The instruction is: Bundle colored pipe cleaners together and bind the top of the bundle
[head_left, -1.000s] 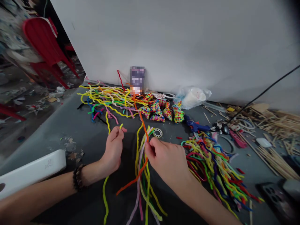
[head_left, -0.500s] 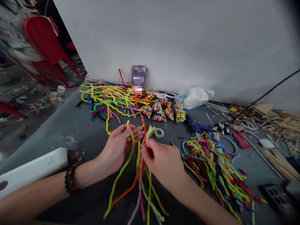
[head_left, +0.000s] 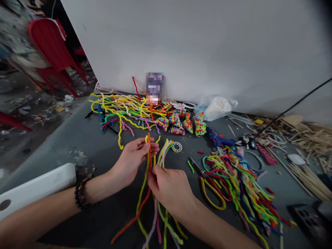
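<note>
My left hand (head_left: 132, 157) pinches the top ends of a yellow pipe cleaner (head_left: 142, 188) and an orange pipe cleaner (head_left: 149, 152), with a bead bracelet on its wrist. My right hand (head_left: 168, 188) is closed around the same strands a little lower, together with a bunch of yellow, green and lilac pipe cleaners (head_left: 163, 152) that trail toward me on the dark table (head_left: 85, 138). The orange strand runs down and left below my hands.
A tangle of pipe cleaners (head_left: 121, 109) lies at the back, another pile (head_left: 233, 176) to the right with yellow-handled scissors (head_left: 207, 185). Multicoloured woven pieces (head_left: 178, 122), a tape ring (head_left: 176, 147), a blue glue gun (head_left: 219, 139), a plastic bag (head_left: 215, 107) and wooden sticks (head_left: 306, 138) surround them. A white board stands behind.
The orange strand has been pulled free of the back pile and now stands beside the yellow one. My left hand moved right to meet my right hand, which slid toward me.
</note>
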Demonstrator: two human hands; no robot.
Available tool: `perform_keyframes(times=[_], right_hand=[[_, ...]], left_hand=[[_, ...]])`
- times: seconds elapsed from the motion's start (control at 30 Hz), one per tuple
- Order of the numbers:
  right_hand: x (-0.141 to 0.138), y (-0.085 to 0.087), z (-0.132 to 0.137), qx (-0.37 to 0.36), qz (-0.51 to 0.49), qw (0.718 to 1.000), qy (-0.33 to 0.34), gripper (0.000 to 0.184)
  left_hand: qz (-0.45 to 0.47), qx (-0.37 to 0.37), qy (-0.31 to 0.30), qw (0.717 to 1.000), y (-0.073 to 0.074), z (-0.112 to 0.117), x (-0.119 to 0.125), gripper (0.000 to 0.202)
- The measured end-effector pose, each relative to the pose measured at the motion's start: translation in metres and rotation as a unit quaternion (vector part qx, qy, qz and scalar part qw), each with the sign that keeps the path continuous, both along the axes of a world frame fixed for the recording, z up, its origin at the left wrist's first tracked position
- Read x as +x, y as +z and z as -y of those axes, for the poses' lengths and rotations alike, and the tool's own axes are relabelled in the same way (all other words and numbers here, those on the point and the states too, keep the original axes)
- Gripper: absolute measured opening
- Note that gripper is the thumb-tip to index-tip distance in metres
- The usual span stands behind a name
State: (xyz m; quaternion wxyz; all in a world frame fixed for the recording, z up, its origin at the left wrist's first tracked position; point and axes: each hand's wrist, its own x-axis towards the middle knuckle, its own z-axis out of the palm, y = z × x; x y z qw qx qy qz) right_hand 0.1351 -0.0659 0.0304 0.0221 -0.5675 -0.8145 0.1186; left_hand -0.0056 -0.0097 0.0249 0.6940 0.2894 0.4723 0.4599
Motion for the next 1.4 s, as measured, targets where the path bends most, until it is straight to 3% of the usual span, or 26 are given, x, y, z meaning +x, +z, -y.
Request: perform_keyframes(times=[0.2, 0.4, 0.53, 0.63, 0.73, 0.87, 1.0, 1.27, 1.33, 1.4], right_hand=[[0.0, -0.007, -0.001, -0.03, -0.018, 0.999, 0.009, 0.019], [0.002, -0.012, -0.002, -0.054, -0.033, 0.998, 0.008, 0.025], [0.017, -0.002, -0.013, -0.051, -0.121, 0.99, -0.055, 0.031], [0.031, 0.003, -0.028, -0.047, -0.297, 0.949, -0.096, 0.024], [0.037, -0.003, -0.04, -0.082, -0.4, 0.911, -0.068, 0.033], [0.035, -0.015, -0.044, -0.127, -0.448, 0.884, -0.035, 0.021], [0.037, -0.02, -0.046, -0.187, -0.509, 0.84, -0.022, 0.011], [0.037, -0.028, -0.044, -0.308, -0.551, 0.775, -0.048, 0.013], [0.035, -0.028, -0.043, -0.277, -0.543, 0.789, -0.075, 0.01], [0.033, -0.026, -0.042, -0.216, -0.507, 0.829, -0.094, 0.004]], left_hand=[[-0.049, 0.071, -0.031, 0.996, -0.009, -0.002, -0.001, 0.022], [-0.059, 0.053, -0.078, 0.994, -0.013, -0.005, -0.002, 0.026], [-0.126, 0.089, -0.142, 0.978, -0.024, 0.0, -0.007, 0.032], [-0.127, 0.098, -0.163, 0.973, -0.033, 0.01, -0.012, 0.037], [-0.118, 0.115, -0.197, 0.967, -0.037, 0.017, -0.018, 0.041], [-0.092, 0.145, -0.244, 0.954, -0.04, 0.02, -0.026, 0.042], [-0.04, 0.131, -0.3, 0.944, -0.043, 0.023, -0.031, 0.041], [-0.055, 0.127, -0.279, 0.95, -0.046, 0.041, -0.028, 0.038], [-0.064, 0.123, -0.262, 0.955, -0.046, 0.045, -0.025, 0.038], [-0.073, 0.123, -0.243, 0.959, -0.046, 0.048, -0.023, 0.039]])
